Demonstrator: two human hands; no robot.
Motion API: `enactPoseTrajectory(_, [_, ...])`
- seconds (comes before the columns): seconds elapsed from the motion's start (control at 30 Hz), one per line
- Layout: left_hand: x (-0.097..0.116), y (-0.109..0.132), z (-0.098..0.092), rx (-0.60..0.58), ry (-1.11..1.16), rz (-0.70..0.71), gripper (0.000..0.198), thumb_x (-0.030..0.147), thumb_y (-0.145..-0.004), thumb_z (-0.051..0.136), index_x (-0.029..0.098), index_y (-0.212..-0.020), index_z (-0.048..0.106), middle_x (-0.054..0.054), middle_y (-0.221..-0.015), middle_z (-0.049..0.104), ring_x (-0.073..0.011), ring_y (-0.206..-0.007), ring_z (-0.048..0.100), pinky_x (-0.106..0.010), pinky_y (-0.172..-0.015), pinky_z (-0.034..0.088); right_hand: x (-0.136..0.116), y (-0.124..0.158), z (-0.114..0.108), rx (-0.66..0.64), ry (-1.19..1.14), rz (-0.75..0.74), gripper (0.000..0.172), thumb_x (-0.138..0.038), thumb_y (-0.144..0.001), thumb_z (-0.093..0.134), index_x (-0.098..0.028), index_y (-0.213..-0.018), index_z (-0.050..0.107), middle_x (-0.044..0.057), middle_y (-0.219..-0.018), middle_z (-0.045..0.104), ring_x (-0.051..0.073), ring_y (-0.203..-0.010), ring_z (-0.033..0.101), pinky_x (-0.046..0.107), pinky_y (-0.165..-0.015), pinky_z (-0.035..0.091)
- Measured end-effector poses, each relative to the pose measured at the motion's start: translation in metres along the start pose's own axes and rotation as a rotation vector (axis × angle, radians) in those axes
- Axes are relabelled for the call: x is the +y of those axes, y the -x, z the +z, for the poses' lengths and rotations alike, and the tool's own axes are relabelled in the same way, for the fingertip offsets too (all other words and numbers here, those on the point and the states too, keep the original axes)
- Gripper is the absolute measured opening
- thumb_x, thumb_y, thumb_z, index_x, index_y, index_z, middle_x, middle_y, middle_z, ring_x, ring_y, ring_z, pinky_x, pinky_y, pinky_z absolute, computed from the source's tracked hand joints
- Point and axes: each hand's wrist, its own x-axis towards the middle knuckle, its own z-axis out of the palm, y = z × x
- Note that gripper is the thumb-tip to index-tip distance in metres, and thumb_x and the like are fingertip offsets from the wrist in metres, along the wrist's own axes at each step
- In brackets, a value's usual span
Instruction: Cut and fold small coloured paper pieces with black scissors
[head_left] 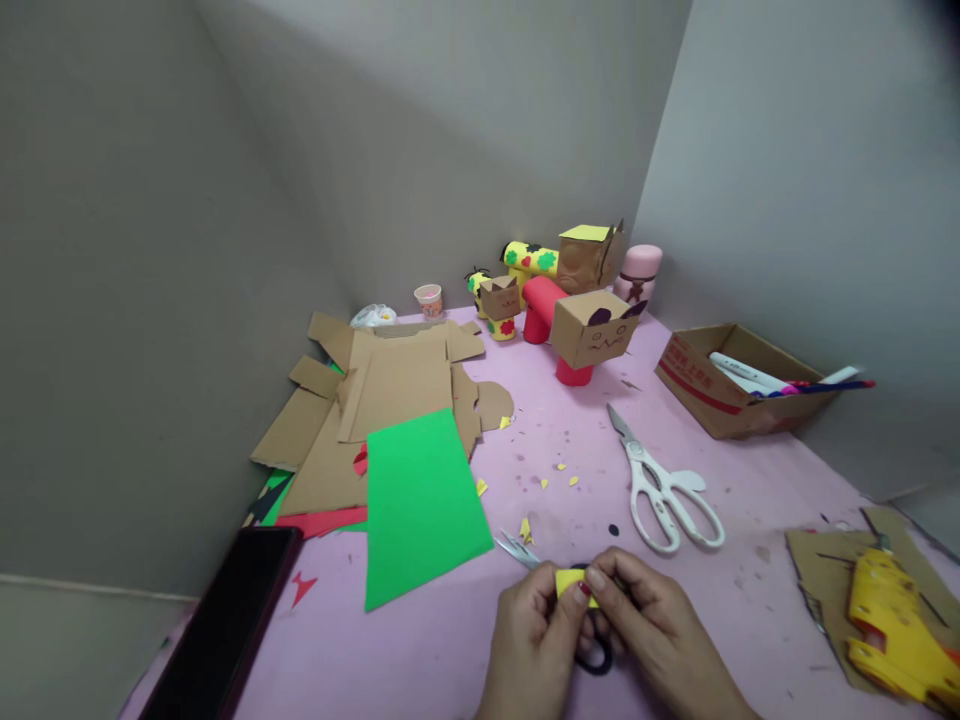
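yellow piece [568, 578] | pinched: left hand [534, 628], right hand [641, 612] | black-handled scissors [597, 669] | partly hidden

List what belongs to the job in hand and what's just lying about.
Apparently in the job:
- yellow piece between the fingers
- black-handled scissors
- yellow scraps

Seemingly just lying about:
- phone
- cup
- pink bottle
- white scissors
- glue gun

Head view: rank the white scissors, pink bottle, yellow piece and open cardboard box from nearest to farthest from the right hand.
From the right hand:
1. yellow piece: in its grasp, at its left side
2. white scissors: just beyond it
3. open cardboard box: farther out, to the right
4. pink bottle: at the far back
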Motion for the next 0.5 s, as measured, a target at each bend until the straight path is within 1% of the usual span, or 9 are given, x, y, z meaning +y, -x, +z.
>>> enactPoseTrajectory(0.1, [-0.001,0.000,0.001,0.052,-0.007,-0.008,0.042,0.054,-0.081,0.052,0.017,-0.063,0.050,0.001,-0.054,0.050,-0.0122,-0.050,0.047,-0.023,-0.051,0.036,0.006,0.000,0.000,0.047,0.126,-0.064,0.038,-0.048,-0.090,0.044,-0.021,-0.063,0.047,-0.006,-0.051,0.044,0.013,-0.046,0.042,0.024,-0.046,0.031])
enactPoseTrajectory(0.2, [0.000,-0.004,0.000,0.069,0.039,-0.040,0.044,0.059,-0.076,0.056,0.018,-0.060,0.049,0.003,-0.049,0.047,-0.0105,-0.046,0.043,-0.022,-0.047,0.032,0.016,-0.002,-0.003,0.102,0.226,-0.128,0.038,-0.045,-0.090,0.046,-0.022,-0.060,0.046,-0.006,-0.052,0.042,0.013,-0.047,0.039,0.025,-0.048,0.029])
enactPoseTrajectory(0.33, [0.002,-0.011,-0.005,0.097,0.135,-0.061,0.047,0.061,-0.067,0.064,0.019,-0.056,0.046,0.005,-0.045,0.047,-0.0093,-0.043,0.040,-0.021,-0.047,0.031,0.022,-0.008,-0.006,0.120,0.186,-0.123,0.037,-0.046,-0.091,0.044,-0.023,-0.062,0.042,-0.007,-0.053,0.038,0.012,-0.047,0.035,0.025,-0.045,0.027])
enactPoseTrajectory(0.43, [-0.004,-0.014,-0.009,0.136,0.100,0.004,0.046,0.059,-0.069,0.063,0.018,-0.056,0.049,0.003,-0.047,0.049,-0.0112,-0.046,0.042,-0.023,-0.050,0.032,0.020,-0.011,-0.004,0.080,0.115,-0.129,0.037,-0.050,-0.090,0.044,-0.021,-0.066,0.045,-0.005,-0.056,0.044,0.013,-0.049,0.041,0.023,-0.046,0.034])
enactPoseTrajectory(0.5, [-0.013,-0.015,-0.009,0.186,0.044,0.097,0.046,0.060,-0.071,0.060,0.018,-0.056,0.050,0.002,-0.050,0.049,-0.0129,-0.050,0.043,-0.024,-0.051,0.033,0.018,-0.012,-0.001,0.042,0.080,-0.150,0.037,-0.052,-0.086,0.048,-0.020,-0.068,0.048,-0.003,-0.060,0.048,0.014,-0.053,0.046,0.025,-0.050,0.041])
